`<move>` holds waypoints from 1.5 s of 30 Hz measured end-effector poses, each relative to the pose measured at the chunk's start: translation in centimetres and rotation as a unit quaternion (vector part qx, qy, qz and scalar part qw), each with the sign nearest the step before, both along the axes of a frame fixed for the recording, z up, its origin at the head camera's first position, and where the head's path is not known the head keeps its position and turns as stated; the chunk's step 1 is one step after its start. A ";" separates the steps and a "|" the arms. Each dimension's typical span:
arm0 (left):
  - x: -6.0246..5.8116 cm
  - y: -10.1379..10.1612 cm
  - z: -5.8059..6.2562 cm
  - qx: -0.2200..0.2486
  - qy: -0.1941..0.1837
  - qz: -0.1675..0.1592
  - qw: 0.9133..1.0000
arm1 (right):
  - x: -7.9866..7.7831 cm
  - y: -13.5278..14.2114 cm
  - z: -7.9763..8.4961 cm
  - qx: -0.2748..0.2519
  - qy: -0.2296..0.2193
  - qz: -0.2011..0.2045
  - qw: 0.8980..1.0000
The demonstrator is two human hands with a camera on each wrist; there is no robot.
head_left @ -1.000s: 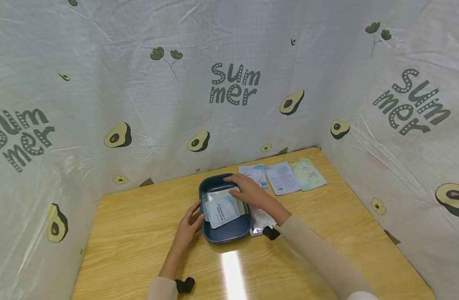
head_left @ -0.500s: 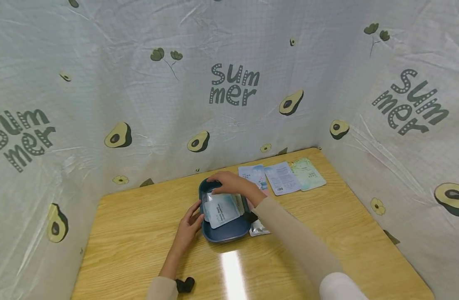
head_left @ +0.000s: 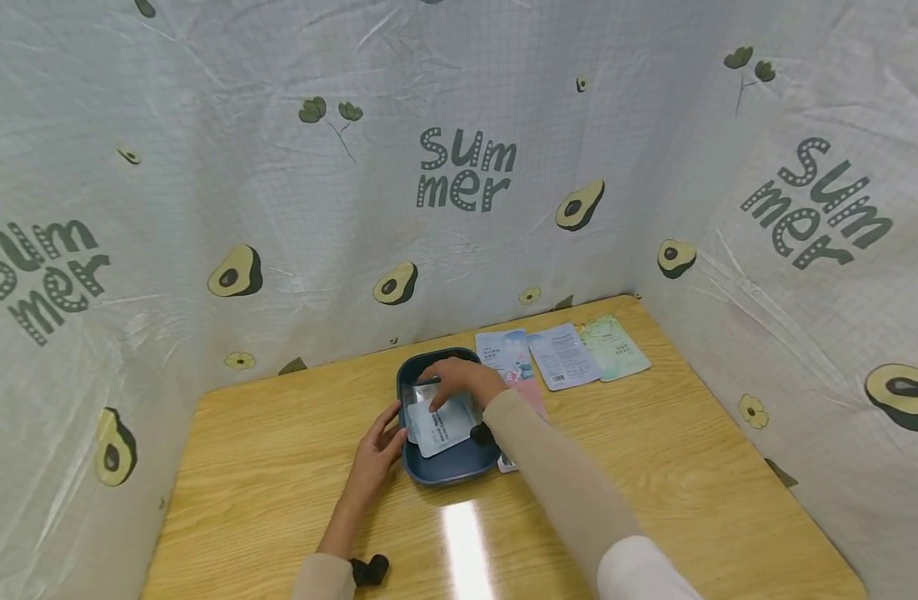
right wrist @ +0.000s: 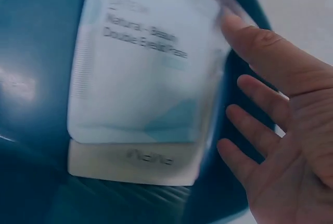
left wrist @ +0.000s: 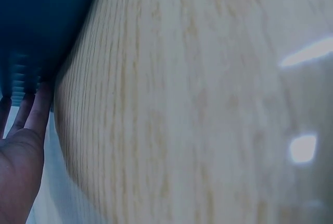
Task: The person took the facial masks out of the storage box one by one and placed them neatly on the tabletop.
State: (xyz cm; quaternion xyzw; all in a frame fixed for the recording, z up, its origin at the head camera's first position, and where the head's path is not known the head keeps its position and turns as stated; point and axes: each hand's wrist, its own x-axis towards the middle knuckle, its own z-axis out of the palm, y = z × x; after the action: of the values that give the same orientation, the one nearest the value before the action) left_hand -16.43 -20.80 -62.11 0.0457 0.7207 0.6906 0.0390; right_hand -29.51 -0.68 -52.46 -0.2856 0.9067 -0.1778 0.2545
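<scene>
A dark blue basin (head_left: 451, 473) stands on the table with several flat packets in it. On top lies a pale blue packet (head_left: 446, 425), printed "Double Eyelid Paste" in the right wrist view; a cream packet (right wrist: 132, 162) shows beneath it. My left hand (head_left: 376, 450) rests against the basin's left side, its fingers straight along the outer wall in the left wrist view. Over the basin is my right hand (head_left: 462, 379), fingers spread and loosely bent. Its thumb (right wrist: 260, 47) is at the edge of the top packet; whether anything is pinched there is hidden.
Right of the basin lie a blue-and-pink packet (head_left: 507, 354), a lilac packet (head_left: 564, 357) and a green packet (head_left: 615, 348) on the wooden table (head_left: 279, 467). A silver packet (head_left: 507, 464) is partly covered by the right sleeve. Patterned sheeting (head_left: 309, 217) hangs behind.
My right hand has moved left across the basin, then a little nearer, its thumb now over the top packet. The left hand and the basin have stayed in place.
</scene>
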 end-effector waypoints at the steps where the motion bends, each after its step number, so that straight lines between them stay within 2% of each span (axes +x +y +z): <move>1: 0.0 0.0 0.0 0.000 0.000 0.000 1.000 | 0.1 -0.1 -0.2 0.010 0.002 0.004 1.000; 8: 0.1 0.1 0.0 -0.004 -0.004 0.002 1.000 | 0.7 -0.7 -0.9 0.044 0.024 0.019 0.999; 17: -0.1 0.0 0.1 -0.012 0.009 0.002 1.000 | 1.1 -0.8 -2.8 0.076 0.087 -0.008 0.993; 23: -0.2 -0.1 0.1 -0.012 0.016 0.002 1.000 | 1.5 -1.4 -2.8 0.088 0.111 -0.021 0.990; 30: -0.2 0.0 -0.2 -0.014 0.008 0.002 1.000 | 1.4 -1.6 -2.8 0.087 0.093 -0.027 0.991; 38: -0.3 0.1 -0.1 -0.015 0.013 0.002 1.000 | 1.4 -1.1 -2.4 0.045 0.051 -0.033 0.997; 45: -0.1 0.2 -0.2 -0.020 -0.006 0.012 1.000 | 1.1 -0.2 -2.2 0.003 0.039 -0.004 0.999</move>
State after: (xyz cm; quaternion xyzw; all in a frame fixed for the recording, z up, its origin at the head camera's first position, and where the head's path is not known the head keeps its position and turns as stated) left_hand -16.54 -20.59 -62.33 0.0325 0.7348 0.6766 0.0358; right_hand -28.44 -0.90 -54.64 -0.2880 0.9174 -0.1647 0.2196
